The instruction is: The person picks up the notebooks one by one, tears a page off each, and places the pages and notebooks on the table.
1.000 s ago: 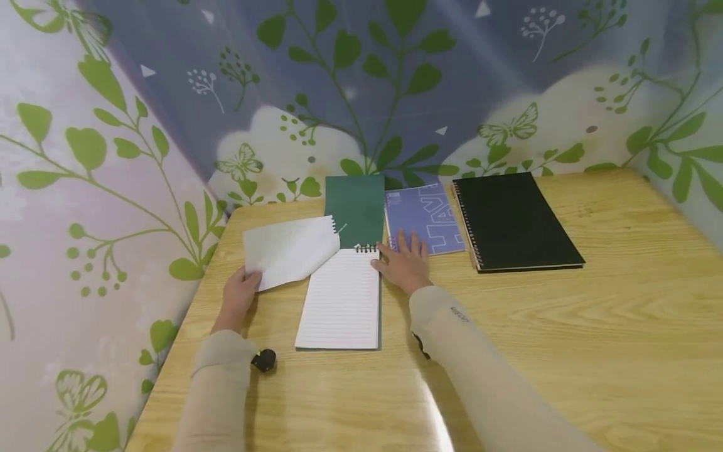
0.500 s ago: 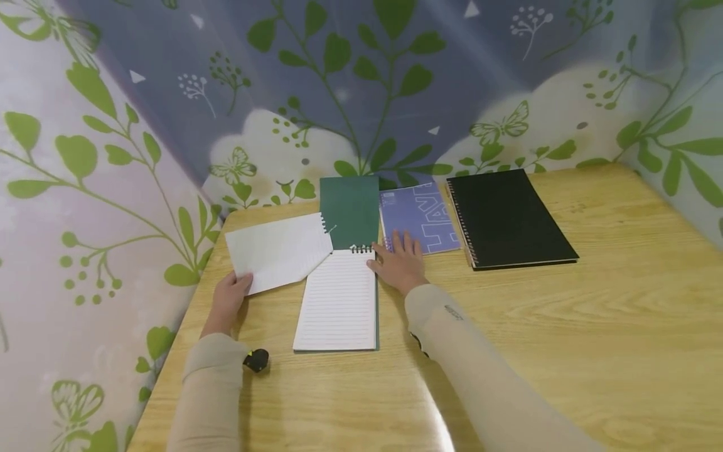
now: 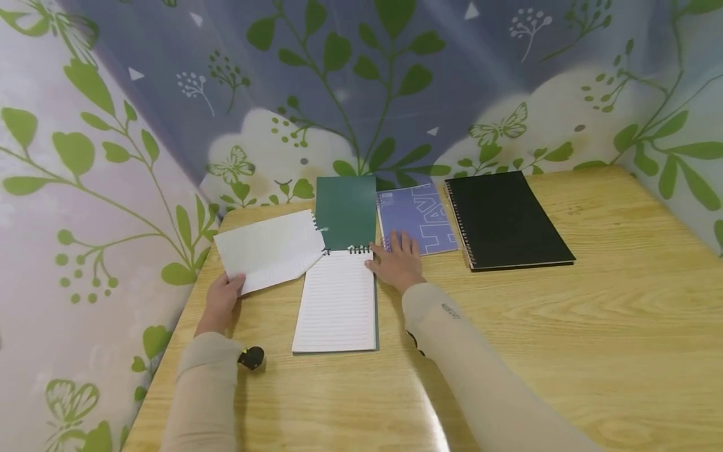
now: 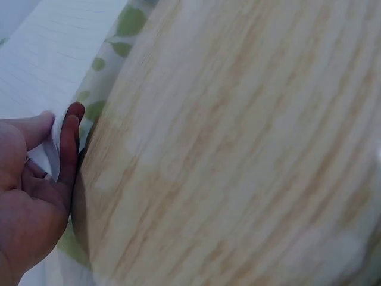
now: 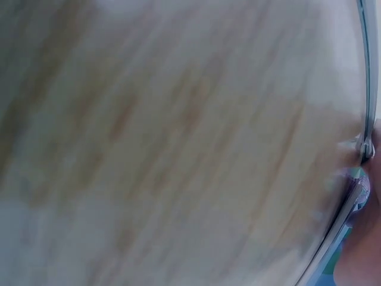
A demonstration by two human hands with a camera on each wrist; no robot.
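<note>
In the head view a spiral notebook [image 3: 339, 307] lies unfolded, its green cover [image 3: 346, 210] flipped back toward the wall and a lined page up. My left hand [image 3: 220, 300] pinches the near left corner of a white sheet [image 3: 268, 251] between thumb and fingers, which the left wrist view also shows. The sheet slants left of the notebook, with a ragged, perforated right edge. One corner lies by the rings; whether it is attached there I cannot tell. My right hand [image 3: 398, 267] rests with fingers spread at the notebook's upper right corner, fingertips over a purple-blue notebook [image 3: 420, 216].
A large black spiral notebook [image 3: 508, 220] lies to the right on the wooden table [image 3: 610, 351]. Patterned fabric walls [image 3: 339, 69] stand behind and on the left. Dark wrist camera [image 3: 251, 358] juts from the left sleeve.
My left hand has drawn the sheet leftward, baring more of the green cover and the left rings. The right hand stays at the notebook's corner. The view has shifted slightly.
</note>
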